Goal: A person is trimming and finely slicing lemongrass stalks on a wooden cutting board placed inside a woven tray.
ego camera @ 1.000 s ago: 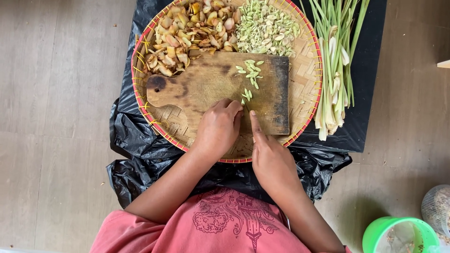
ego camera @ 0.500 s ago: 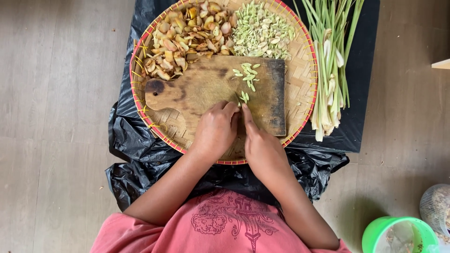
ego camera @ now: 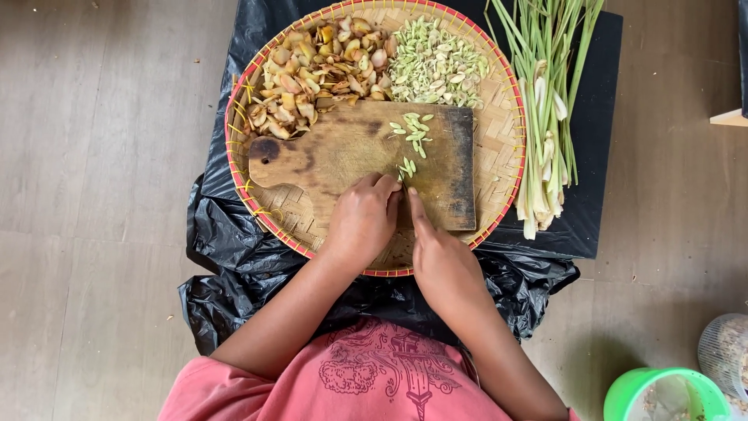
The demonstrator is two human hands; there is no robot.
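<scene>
Now your two hands have drawn together at the near edge of the wooden cutting board (ego camera: 366, 152): a second ago your right hand (ego camera: 440, 261) lay a little apart from the left, and since then its forefinger has slid in beside the left knuckles, so the cutting goes on at the same spot. Your left hand (ego camera: 362, 218) is curled shut, fingertips tucked down on the board over whatever it pins; what lies beneath I cannot tell. Your right hand is closed too, forefinger stretched forward along something hidden, perhaps a blade. Just beyond your fingertips lie the pale green slices (ego camera: 407, 166), with a few more (ego camera: 414, 131) farther up the board. The board rests in a round woven tray (ego camera: 499, 140) holding a heap of brownish peelings (ego camera: 312, 70) and a heap of green cut pieces (ego camera: 436, 66). Long green stalks (ego camera: 545, 117) lie to the right on black plastic sheeting (ego camera: 234, 257).
</scene>
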